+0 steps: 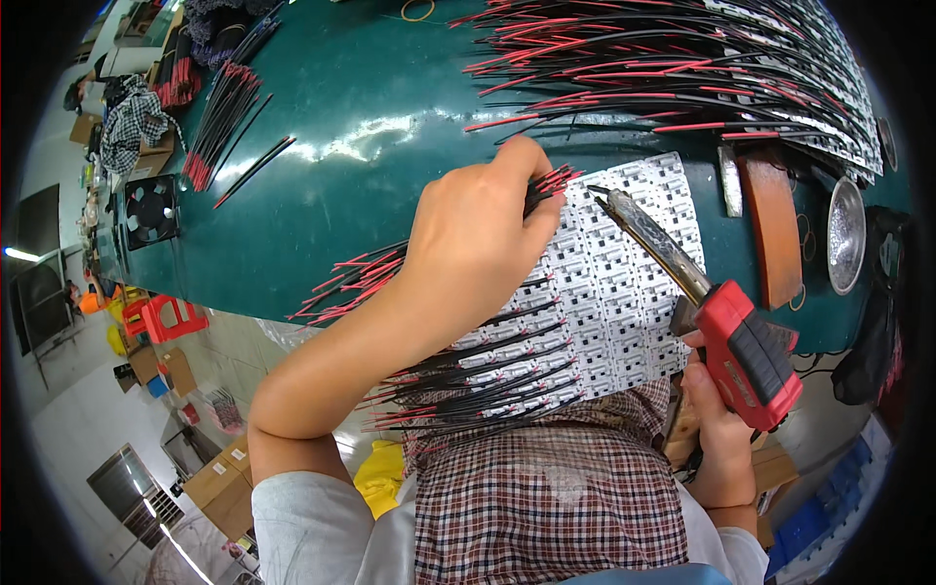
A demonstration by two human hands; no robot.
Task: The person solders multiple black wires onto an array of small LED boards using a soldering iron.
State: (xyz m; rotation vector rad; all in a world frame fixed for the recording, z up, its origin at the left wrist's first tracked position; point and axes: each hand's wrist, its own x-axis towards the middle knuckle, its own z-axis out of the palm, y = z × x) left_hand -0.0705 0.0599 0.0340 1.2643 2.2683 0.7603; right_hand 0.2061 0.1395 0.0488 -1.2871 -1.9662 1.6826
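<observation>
On the green worktop (322, 117), the left hand (478, 244) rests on the white circuit-board panel (624, 283), fingers pinched together on red and black wires (546, 185). Right of it, the right hand (717, 429) has its fingers clamped around a red soldering iron (746, 356), tip over the panel's upper edge.

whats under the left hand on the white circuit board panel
Under the left hand are red and black wires lying on the white circuit board panel. Their tips poke out by the fingertips; the part beneath the palm is hidden.
</observation>
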